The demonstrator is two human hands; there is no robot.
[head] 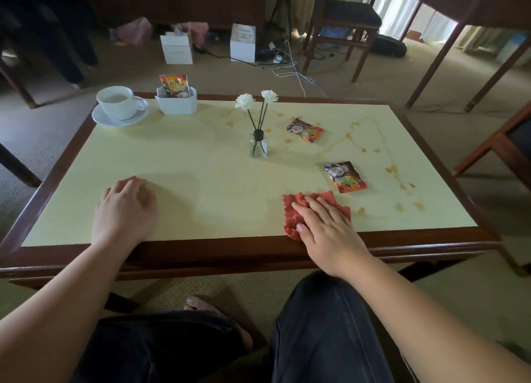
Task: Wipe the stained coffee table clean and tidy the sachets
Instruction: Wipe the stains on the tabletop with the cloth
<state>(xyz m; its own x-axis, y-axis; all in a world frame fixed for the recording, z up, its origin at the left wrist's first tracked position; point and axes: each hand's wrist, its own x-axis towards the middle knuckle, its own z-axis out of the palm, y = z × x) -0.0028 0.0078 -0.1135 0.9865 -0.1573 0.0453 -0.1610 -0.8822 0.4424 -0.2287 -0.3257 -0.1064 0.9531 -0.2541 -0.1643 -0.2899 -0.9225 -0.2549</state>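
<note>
The pale-yellow, wood-framed coffee table (201, 167) carried brown coffee stains (396, 173) from twelve to four o'clock, and the right hand (324, 224) lay fingers together, flat on a nubbly red cloth (290, 219) at five o'clock, while the left hand (123, 207) rested loosely curled and empty at seven. A broad sweep could likely drag the two glossy foil sachets (346, 177) through wet stains or topple the slim glass reed diffuser (258, 143); the square white ceramic sachet holder (176, 104) waited at eleven o'clock beside a white cup and saucer (119, 107).

Three sachets (305, 130) (346, 177) (174, 86), one cloth (296, 219), one cup (117, 101), one saucer (120, 118), one holder (176, 104), two flower reeds (245, 101) (269, 95)
</note>
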